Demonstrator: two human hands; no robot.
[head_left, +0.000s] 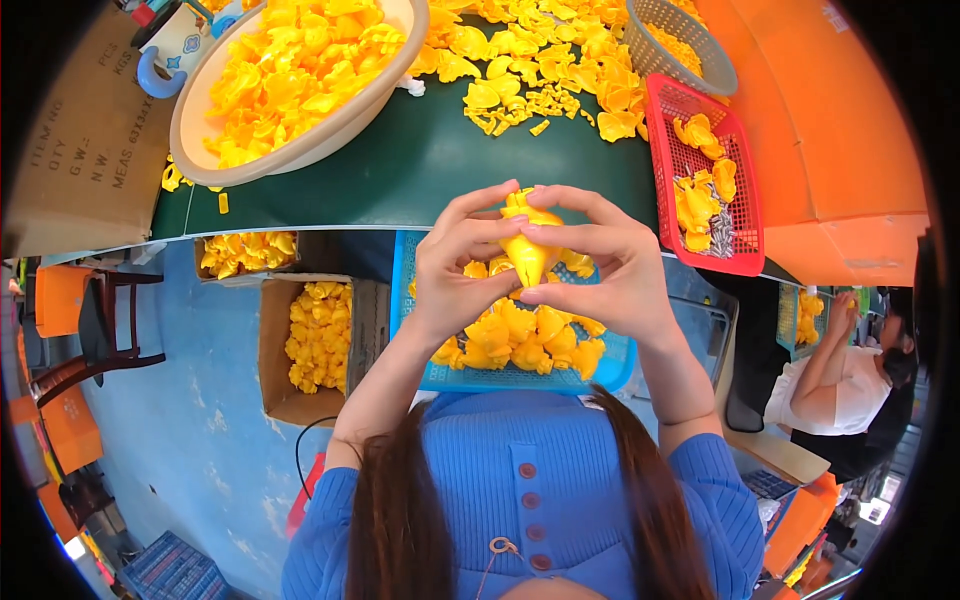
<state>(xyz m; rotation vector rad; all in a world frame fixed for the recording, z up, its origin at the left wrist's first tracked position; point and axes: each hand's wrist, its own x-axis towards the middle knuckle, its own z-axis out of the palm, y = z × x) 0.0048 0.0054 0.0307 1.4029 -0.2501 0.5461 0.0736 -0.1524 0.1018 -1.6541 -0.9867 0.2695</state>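
Observation:
Both my hands hold one shiny yellow plastic piece, hollow-looking and tapering to a point, possibly a toy part (528, 258). The fingers and thumb of my left hand (458, 262) are closed on its left side. My right hand (612, 262) grips it from the right, fingertips on top and thumb near the pointed end. Directly below, a blue plastic basket (627, 362) contains many similar rounded yellow pieces (520, 335). My hands hide part of the basket and of the held piece.
On the green table (420, 170) are a beige basin (190, 155) of yellow shells, loose yellow parts (500, 85), a grey basket (720, 75) and a red basket (752, 245) with small silvery parts (721, 235). A cardboard box (275, 390) of yellow pieces stands left; another person (835, 385) sits right.

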